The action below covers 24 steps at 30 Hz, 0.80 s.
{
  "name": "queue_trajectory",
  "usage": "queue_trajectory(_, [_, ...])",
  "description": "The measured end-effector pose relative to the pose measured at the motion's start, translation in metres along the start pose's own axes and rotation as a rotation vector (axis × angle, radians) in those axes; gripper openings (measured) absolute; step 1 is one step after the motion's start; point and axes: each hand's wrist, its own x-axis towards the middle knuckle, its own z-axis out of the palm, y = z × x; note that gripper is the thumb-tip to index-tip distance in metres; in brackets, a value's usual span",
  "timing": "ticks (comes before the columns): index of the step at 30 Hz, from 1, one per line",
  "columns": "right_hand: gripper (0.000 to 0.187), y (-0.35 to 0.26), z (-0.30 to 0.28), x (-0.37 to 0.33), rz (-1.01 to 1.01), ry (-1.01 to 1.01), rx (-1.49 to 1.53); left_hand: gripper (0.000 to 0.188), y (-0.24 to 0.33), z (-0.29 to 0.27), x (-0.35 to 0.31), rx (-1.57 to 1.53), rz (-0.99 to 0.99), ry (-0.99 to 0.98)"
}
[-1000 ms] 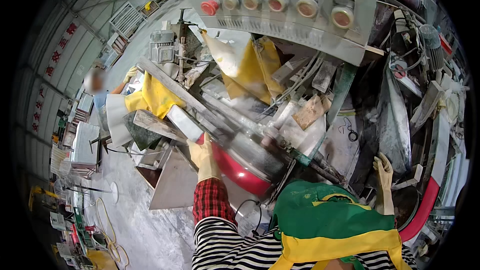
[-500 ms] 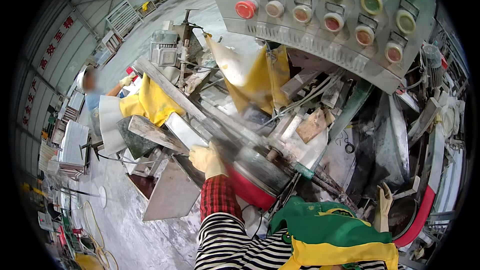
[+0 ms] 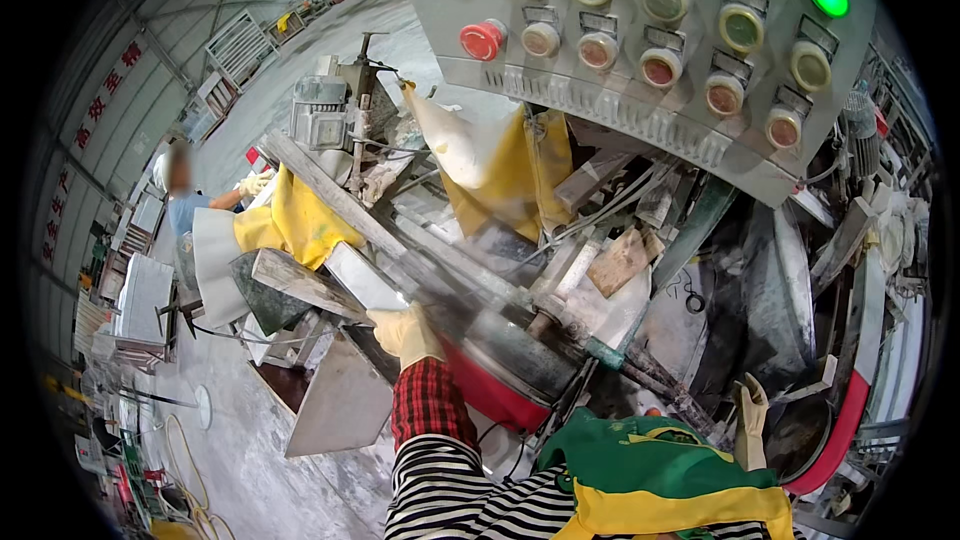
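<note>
My left hand [image 3: 405, 333], in a cream glove below a red plaid cuff, is closed at the near end of a narrow white slab [image 3: 358, 278]. Its fingertips are partly hidden. The slab lies along the machine's long rail [image 3: 335, 195], and its far part runs under a yellow cloth [image 3: 300, 223]. Just right of this hand is a grey drum [image 3: 520, 345] with a red guard [image 3: 490, 385] below. At the lower right, my right hand [image 3: 751, 422], also gloved, is raised with its fingers stretched up, holding nothing visible. A round opening with a red rim [image 3: 838, 450] sits beside it.
A grey control panel [image 3: 620, 50] with rows of buttons and two lit green lamps overhangs the top. At the machine's far left end stands another person [image 3: 190, 202]. A motor [image 3: 320, 110], yellow sheets [image 3: 548, 170] and a tilted board [image 3: 340, 395] surround the machine.
The view has tilted slightly, so the panel sits lower in it. My right hand has shifted a little left, its fingers closer together. My left hand stays at the slab's end.
</note>
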Motion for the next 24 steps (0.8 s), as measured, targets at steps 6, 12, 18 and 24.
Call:
queue_trajectory(6, [0.039,-0.013,0.013,0.009,0.041,-0.053,-0.042,0.073,-0.002,0.01,0.001,0.025,-0.022,0.074])
queue_trajectory(12, [0.039,-0.021,0.036,0.018,0.079,-0.08,-0.003,0.068,0.005,-0.005,-0.016,-0.073,0.05,0.185])
queue_trajectory(18, [0.04,0.008,0.028,0.044,-0.006,-0.163,-0.093,0.052,-0.056,-0.005,0.028,-0.738,0.205,-0.164])
queue_trajectory(24, [0.041,-0.041,0.078,0.034,0.116,-0.283,-0.101,0.042,-0.083,-0.01,-0.004,-1.321,-0.181,-0.462])
